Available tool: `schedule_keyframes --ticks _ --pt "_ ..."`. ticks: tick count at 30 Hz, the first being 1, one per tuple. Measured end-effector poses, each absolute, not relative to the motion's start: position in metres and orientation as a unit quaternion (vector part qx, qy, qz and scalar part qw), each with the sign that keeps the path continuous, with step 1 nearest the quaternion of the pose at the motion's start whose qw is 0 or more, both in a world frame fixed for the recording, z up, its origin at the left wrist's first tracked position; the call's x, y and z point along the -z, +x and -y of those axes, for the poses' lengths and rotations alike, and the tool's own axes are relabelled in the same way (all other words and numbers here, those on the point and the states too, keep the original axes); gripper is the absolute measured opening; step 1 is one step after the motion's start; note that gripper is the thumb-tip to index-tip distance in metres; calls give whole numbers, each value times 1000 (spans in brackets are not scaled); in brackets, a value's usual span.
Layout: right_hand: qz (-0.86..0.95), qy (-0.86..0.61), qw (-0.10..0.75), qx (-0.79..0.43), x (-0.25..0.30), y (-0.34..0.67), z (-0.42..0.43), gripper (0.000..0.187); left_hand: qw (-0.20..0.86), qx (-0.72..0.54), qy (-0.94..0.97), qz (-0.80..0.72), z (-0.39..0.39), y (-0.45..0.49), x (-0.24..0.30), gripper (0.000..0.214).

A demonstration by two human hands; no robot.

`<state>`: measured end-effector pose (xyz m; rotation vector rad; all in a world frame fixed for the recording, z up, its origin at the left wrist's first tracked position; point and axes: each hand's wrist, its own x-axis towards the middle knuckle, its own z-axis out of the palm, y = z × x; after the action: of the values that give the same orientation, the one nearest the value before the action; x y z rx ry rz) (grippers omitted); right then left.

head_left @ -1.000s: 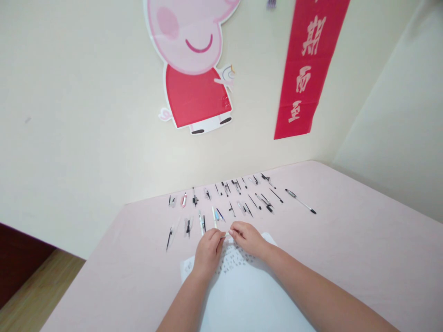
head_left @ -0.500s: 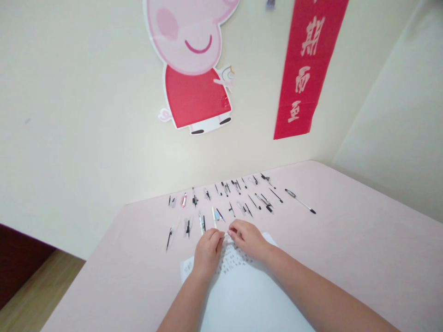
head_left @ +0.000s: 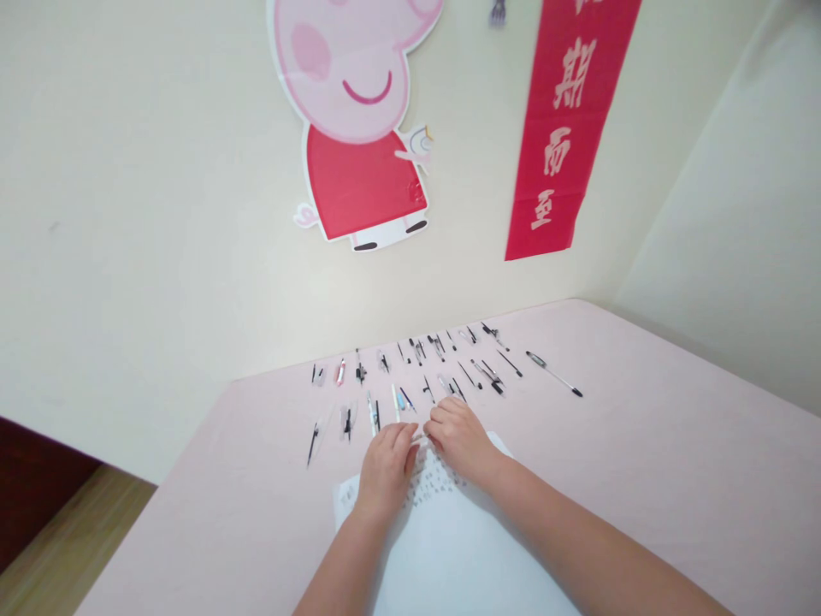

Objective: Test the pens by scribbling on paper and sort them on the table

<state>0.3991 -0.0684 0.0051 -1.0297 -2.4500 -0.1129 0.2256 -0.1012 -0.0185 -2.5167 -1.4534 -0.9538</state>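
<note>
My left hand [head_left: 386,466] and my right hand [head_left: 460,438] meet fingertip to fingertip above the top of a sheet of paper [head_left: 465,560] covered with handwriting at its upper end. Both hands are closed in a pinch. A small pale, thin piece shows between them, too small to name. Just beyond the fingers lie taken-apart pens: a light-coloured pen barrel [head_left: 395,402], a dark blue piece [head_left: 408,399] and a black pen part [head_left: 428,389].
Two rows of pen parts, black refills and caps run along the back of the pink table [head_left: 647,462]. A whole clear pen with black ends [head_left: 554,374] lies to the right. On the wall hang a cartoon pig cutout [head_left: 365,180] and a red banner [head_left: 564,111].
My left fingers have lifted and straightened slightly, and my right hand has turned over a little more, its fingers curled. The pens and paper stay where they were.
</note>
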Motion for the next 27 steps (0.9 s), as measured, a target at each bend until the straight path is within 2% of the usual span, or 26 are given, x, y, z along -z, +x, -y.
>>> schedule_keyframes --ticks 4,8,11,15,20,27 --pt "855 -449 258 35 -8 416 59 16 62 340 -792 503 102 222 10 33" --pt "802 -518 298 7 -12 431 50 11 49 352 -765 537 103 220 6 21" --pt "781 -543 305 -41 -12 440 47 16 -12 317 -777 543 103 221 2 13" --pt "792 -540 258 -121 -7 449 50 31 -112 183 -787 579 103 223 -9 10" --pt "831 -508 190 -119 1 454 57 20 -178 56 -777 601 107 220 -21 9" --pt "848 -508 134 -75 0 454 55 22 -244 -22 -747 618 112 214 -29 18"
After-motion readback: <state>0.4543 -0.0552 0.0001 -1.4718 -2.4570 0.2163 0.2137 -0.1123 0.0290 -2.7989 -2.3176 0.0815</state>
